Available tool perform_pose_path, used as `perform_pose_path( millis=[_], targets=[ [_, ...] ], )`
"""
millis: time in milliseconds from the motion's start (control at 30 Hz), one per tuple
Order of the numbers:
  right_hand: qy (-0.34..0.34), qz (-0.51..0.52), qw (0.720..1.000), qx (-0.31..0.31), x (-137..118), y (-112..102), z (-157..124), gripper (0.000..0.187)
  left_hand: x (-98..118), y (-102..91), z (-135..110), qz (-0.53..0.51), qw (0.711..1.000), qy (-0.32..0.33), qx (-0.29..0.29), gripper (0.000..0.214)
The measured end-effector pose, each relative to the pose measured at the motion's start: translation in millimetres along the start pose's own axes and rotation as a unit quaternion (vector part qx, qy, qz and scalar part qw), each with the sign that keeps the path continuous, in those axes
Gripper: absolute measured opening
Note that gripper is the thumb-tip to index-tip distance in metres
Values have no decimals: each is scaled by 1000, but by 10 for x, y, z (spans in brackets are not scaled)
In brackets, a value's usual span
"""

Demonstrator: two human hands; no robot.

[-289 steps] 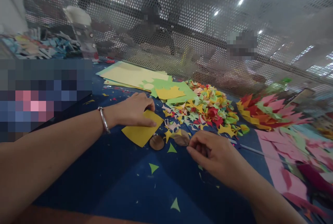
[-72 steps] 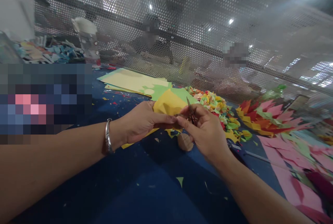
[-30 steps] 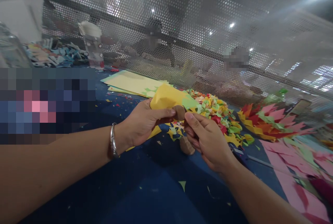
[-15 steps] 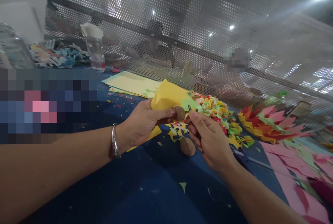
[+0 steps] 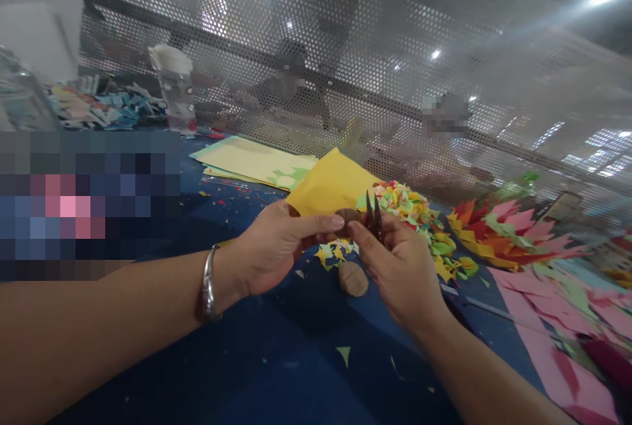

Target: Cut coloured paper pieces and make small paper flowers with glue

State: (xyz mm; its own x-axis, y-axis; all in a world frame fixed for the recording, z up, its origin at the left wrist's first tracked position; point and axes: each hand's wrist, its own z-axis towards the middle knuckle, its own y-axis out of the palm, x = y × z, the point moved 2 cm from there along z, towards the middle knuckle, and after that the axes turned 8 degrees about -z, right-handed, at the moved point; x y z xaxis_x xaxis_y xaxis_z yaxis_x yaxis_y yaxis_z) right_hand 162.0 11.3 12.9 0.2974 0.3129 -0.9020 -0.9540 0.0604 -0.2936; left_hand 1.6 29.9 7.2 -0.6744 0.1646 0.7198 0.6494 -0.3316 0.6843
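Observation:
My left hand [image 5: 274,237], with a silver bracelet on the wrist, pinches a sheet of yellow paper [image 5: 333,178] and a round brown piece [image 5: 347,216]. The yellow sheet rises behind the fingers. My right hand [image 5: 402,257] is closed around small dark scissors [image 5: 374,213], whose two pointed blades stick up slightly apart. Its thumb and fingertips meet the right edge of the brown piece. On the blue table just below the hands lies a second brown disc [image 5: 353,279]. The scissors' handles are hidden in the right palm.
Colourful paper scraps [image 5: 405,204] are heaped behind the right hand. Flower-like paper pieces [image 5: 508,234] and pink sheets [image 5: 533,306] lie at right. Pale sheets [image 5: 251,160] and a plastic cup [image 5: 174,93] stand farther back, before a perforated screen [image 5: 345,76] with people behind it.
My right hand has turned so the scissors' blades point up in plain view, and its thumb has come onto the brown piece. The yellow paper has shifted slightly right.

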Motion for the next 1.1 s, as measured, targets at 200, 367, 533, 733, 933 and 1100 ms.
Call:
perform_pose_path(
  millis=[200,367,533,733,933,1100],
  targets=[
    [-21,-8,1000,-11,-15,17,-33,22,-42,26,-31,-1,1000,2,22,18],
    [-21,-29,999,-35,15,-1,-35,38,31,0,0,45,997,20,65,8],
    [-7,-59,997,-43,26,-9,-20,44,103,-18,53,86,992,47,73,13],
    [20,-43,996,-77,-31,7,-27,47,132,-23,48,103,984,137,36,41],
    [74,0,993,-89,-19,41,-26,43,128,-7,3,145,974,171,42,58],
    [98,43,990,-92,-17,47,-34,43,102,21,-1,131,980,146,20,58]
  ],
)
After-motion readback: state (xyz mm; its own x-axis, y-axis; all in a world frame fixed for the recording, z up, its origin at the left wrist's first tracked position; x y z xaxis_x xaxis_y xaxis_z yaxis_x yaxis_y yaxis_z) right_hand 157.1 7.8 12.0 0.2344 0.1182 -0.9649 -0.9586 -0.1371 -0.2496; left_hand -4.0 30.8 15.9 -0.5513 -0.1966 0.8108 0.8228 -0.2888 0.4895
